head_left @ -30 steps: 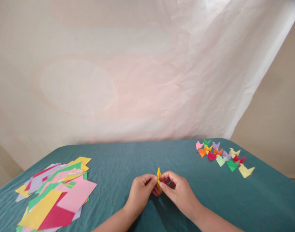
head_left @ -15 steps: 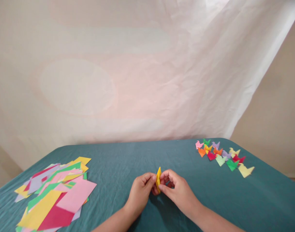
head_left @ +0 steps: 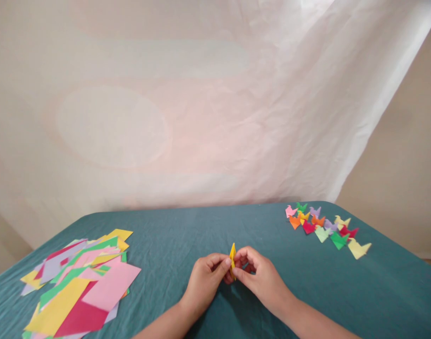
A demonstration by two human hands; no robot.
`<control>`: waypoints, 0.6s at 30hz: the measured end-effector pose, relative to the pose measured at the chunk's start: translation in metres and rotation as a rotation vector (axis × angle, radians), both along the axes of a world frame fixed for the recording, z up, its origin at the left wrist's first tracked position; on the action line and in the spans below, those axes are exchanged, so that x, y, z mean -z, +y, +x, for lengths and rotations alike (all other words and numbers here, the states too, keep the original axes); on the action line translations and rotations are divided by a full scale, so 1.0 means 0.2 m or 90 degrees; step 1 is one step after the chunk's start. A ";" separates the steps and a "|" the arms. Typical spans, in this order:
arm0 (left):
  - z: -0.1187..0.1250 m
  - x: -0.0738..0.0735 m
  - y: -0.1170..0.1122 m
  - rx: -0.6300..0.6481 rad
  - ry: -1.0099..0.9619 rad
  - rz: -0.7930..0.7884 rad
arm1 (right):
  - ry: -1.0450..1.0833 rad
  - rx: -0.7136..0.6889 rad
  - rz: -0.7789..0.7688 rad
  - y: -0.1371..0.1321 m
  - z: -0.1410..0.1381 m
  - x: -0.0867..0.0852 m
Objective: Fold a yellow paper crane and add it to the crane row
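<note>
Between my two hands, near the front middle of the tabletop [head_left: 173, 249], is a small folded yellow paper [head_left: 233, 251], narrow and upright, its pointed tip poking up above my fingertips. My left hand [head_left: 205, 278] pinches it from the left, with the thumb pressed on it and the other fingers curled mostly out of sight. My right hand [head_left: 262, 277] pinches it from the right, thumb and forefinger close together, the rest bent in. A dark shadow falls on the teal cloth below. Well off to my left lies an overlapping heap of loose paper sheets [head_left: 111, 285] in pink, yellow, green, red and lilac. Far to my right, folded paper birds [head_left: 322, 233] of many colours sit close together. A pale, creased sheet [head_left: 201, 127] hangs behind the tabletop.
</note>
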State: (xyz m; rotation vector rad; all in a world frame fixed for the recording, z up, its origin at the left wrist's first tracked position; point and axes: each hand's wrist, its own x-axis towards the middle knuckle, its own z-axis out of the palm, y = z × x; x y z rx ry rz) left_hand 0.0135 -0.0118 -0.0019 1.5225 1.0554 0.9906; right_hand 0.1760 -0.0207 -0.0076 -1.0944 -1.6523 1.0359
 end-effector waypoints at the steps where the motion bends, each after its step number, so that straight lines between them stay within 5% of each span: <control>1: 0.00 0.00 0.00 0.001 0.001 0.000 | 0.001 -0.003 0.000 0.00 0.00 0.00; 18: 0.00 0.02 0.00 -0.008 -0.002 -0.018 | -0.011 -0.003 -0.008 0.00 0.00 0.01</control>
